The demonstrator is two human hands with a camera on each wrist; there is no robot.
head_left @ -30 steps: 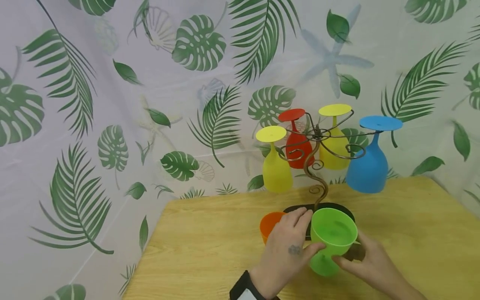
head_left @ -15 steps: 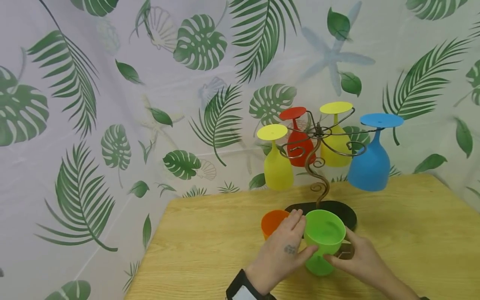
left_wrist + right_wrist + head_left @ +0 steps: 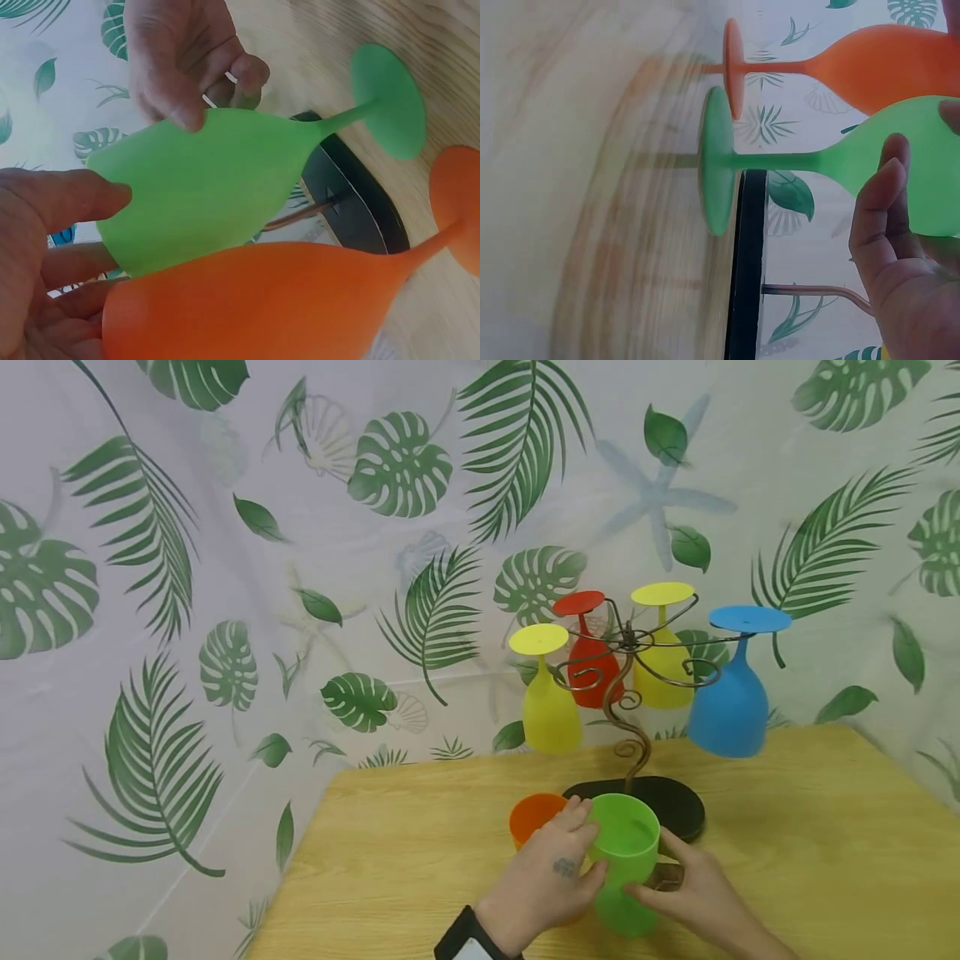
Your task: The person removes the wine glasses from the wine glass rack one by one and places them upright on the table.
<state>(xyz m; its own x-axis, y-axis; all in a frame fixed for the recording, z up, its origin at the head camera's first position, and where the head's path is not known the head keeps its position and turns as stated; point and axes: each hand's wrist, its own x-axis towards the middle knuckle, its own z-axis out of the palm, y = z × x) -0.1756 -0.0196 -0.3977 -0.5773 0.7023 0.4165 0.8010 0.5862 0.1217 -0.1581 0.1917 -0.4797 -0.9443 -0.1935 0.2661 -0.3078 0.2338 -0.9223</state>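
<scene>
A green plastic goblet (image 3: 626,868) stands upright in front of the metal stand, between my two hands. My left hand (image 3: 543,864) holds its bowl from the left, the thumb on the near side and the fingers along the rim. My right hand (image 3: 693,889) grips the same bowl from the right between thumb and fingers. An orange goblet (image 3: 528,827) stands close on the left, partly hidden behind my left hand. In the left wrist view my left fingertips reach between the green bowl (image 3: 202,187) and the orange bowl (image 3: 247,307).
Behind the hands rises a curled metal goblet stand (image 3: 633,739) on a black oval base (image 3: 678,810). From its arms hang upside down two yellow goblets (image 3: 551,714), a red goblet (image 3: 596,672) and a blue goblet (image 3: 727,710). A leaf-patterned sheet (image 3: 420,610) backs the wooden table (image 3: 397,835).
The green goblet has moved left, closer to the orange goblet, with both hands moving along with it. The whole head view has shifted slightly.
</scene>
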